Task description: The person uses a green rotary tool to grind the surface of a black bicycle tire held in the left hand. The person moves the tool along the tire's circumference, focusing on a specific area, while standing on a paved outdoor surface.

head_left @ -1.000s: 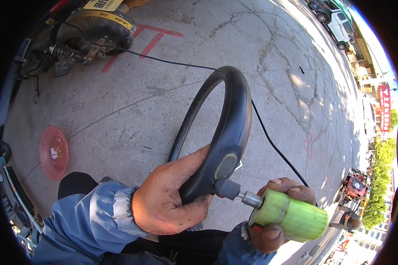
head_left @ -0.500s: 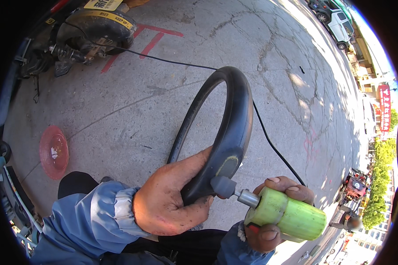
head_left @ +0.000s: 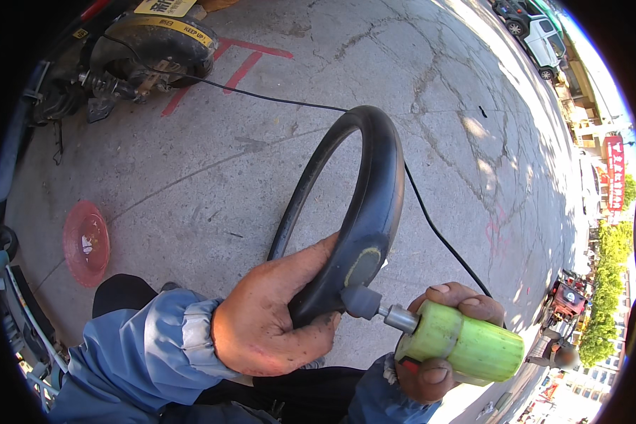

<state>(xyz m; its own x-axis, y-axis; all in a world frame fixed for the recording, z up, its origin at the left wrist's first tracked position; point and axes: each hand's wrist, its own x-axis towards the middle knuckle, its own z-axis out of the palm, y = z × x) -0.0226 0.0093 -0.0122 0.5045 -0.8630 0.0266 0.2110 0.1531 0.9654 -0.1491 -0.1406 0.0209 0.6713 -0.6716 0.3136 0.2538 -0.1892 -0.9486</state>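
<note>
My left hand (head_left: pixel 279 318) is wrapped round the lower part of a black rubber inner tube (head_left: pixel 378 191), which stands up as a loop. On the tube's side, just above the thumb, is a dull oval patch of rubber with a pale yellowish outline. In my right hand (head_left: pixel 442 381) is a small green electric grinder (head_left: pixel 470 343), gripped round its body with the thumb by a red switch. Its metal chuck carries a grey rounded grinding head (head_left: pixel 360 302), which sits against or very near the tube at the patch's lower edge; exact contact is hard to tell.
A black cable (head_left: pixel 442 237) crosses the concrete ground behind the tube. A red plastic basin (head_left: pixel 86 244) lies at left. At upper left stands a vehicle wheel with a black mudguard (head_left: pixel 169 42), near red painted lines (head_left: pixel 244 71). Parked vehicles and a person are at far right.
The grinder and my right hand have shifted very slightly to the right, the grinding head with them. My left hand and the inner tube stay where they were.
</note>
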